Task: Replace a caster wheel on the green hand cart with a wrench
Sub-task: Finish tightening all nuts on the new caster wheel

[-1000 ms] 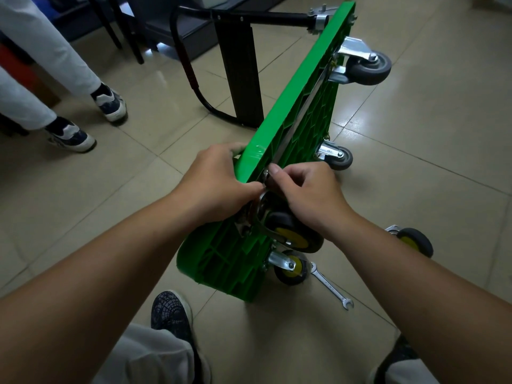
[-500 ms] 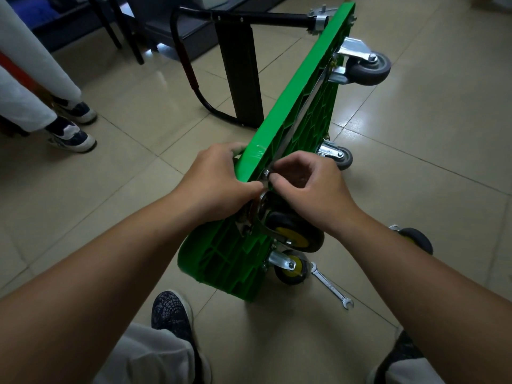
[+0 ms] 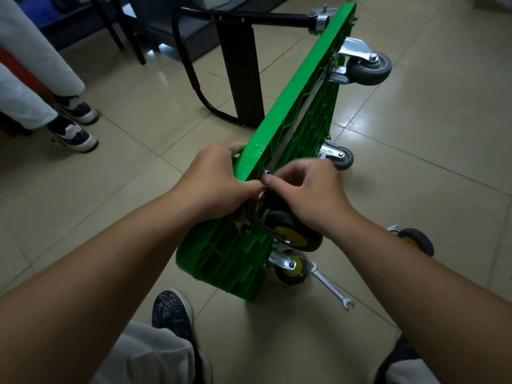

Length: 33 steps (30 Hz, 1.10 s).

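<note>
Green hand cart [image 3: 300, 126] tipped on long edge on tiled floor [image 3: 432, 128], underside facing right. Left hand [image 3: 219, 178] curled over upper rim, gripping it. Right hand [image 3: 311, 189] pinches small metal fastener [image 3: 266, 172] at mounting plate of yellow-hubbed caster wheel [image 3: 292, 234] just below. Wrench [image 3: 329, 284] lies on floor beside cart's near corner, untouched. Loose caster [image 3: 415, 241] on floor farther right, partly hidden by forearm
</note>
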Each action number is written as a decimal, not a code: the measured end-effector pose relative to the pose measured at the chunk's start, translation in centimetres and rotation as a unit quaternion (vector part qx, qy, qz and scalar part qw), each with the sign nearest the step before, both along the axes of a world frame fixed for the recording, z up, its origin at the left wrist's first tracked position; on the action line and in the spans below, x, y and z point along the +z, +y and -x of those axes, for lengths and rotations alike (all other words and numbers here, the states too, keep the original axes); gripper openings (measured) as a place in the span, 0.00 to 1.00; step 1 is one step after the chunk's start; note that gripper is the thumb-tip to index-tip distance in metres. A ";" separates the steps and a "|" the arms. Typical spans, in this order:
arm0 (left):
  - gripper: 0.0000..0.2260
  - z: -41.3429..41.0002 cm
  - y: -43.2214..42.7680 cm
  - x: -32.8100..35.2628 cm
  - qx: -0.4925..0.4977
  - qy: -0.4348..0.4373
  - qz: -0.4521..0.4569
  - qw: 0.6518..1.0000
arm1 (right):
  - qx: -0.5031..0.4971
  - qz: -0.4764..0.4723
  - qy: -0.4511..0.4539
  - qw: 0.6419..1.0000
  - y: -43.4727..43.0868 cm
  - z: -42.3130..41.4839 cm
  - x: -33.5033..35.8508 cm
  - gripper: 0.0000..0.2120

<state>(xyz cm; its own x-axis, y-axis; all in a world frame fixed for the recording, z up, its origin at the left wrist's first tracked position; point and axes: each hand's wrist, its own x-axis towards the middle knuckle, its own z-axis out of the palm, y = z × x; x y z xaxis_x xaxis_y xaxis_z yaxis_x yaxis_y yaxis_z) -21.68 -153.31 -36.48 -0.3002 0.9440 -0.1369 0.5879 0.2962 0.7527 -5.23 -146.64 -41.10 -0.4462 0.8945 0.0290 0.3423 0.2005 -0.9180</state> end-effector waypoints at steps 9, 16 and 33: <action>0.28 -0.2 -0.1 0.1 0.003 0.015 -0.001 1.000 | -0.005 -0.058 0.018 0.998 -0.4 0.3 0.4 0.07; 0.26 -0.5 -0.1 0.5 0.004 0.050 -0.008 0.999 | -0.028 0.098 0.066 0.993 0.3 0.5 0.8 0.06; 0.27 -0.6 -0.1 0.4 0.007 0.047 -0.006 0.999 | -0.013 0.014 0.027 0.999 0.5 0.3 0.1 0.06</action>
